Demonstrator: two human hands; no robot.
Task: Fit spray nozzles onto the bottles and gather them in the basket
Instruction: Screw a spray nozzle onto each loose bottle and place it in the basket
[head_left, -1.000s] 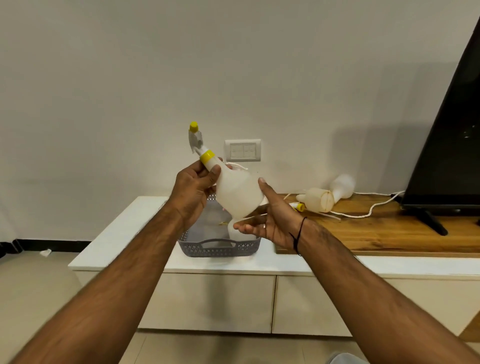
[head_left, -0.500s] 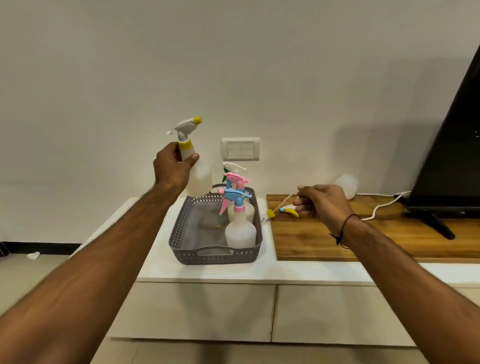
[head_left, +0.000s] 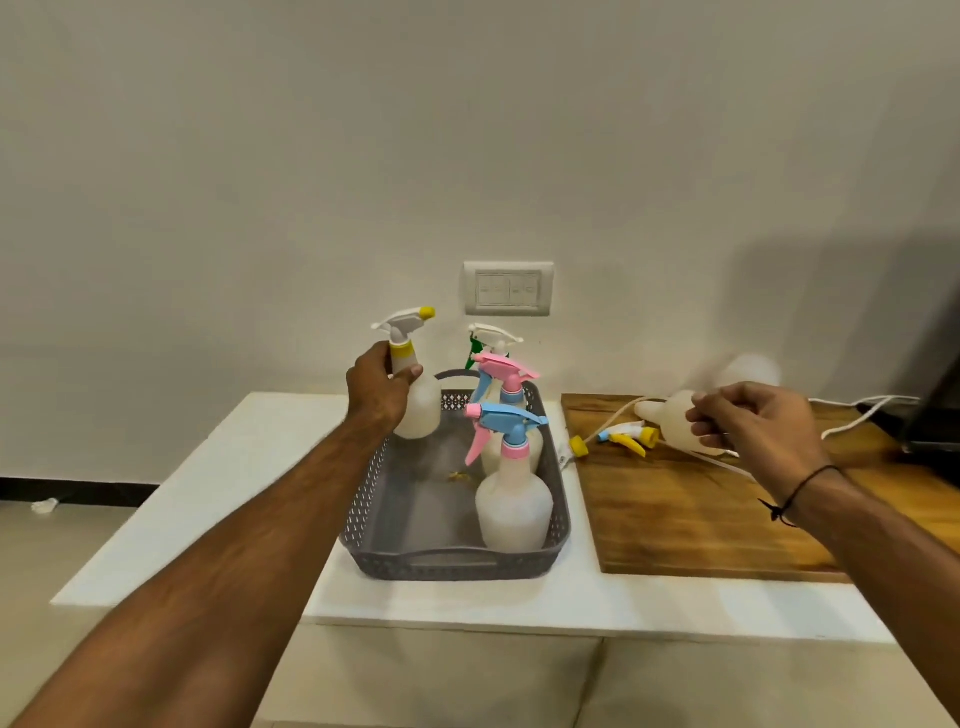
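Left hand (head_left: 382, 391): fingers and thumb curled round the neck of a yellow-collared spray bottle (head_left: 415, 395), upright over the far left corner of the grey basket (head_left: 457, 564); three fitted bottles (head_left: 514, 506) stand to its right. Right hand (head_left: 753, 423): fingers loosely curled, blurred; whether they pinch anything cannot be told; beneath them a bare bottle (head_left: 670, 415) lies beside a loose nozzle (head_left: 628, 436), partly hidden.

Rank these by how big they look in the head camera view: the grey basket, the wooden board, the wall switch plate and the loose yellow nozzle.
1. wooden board
2. grey basket, though it lies nearer the camera's centre
3. wall switch plate
4. loose yellow nozzle, looking smallest
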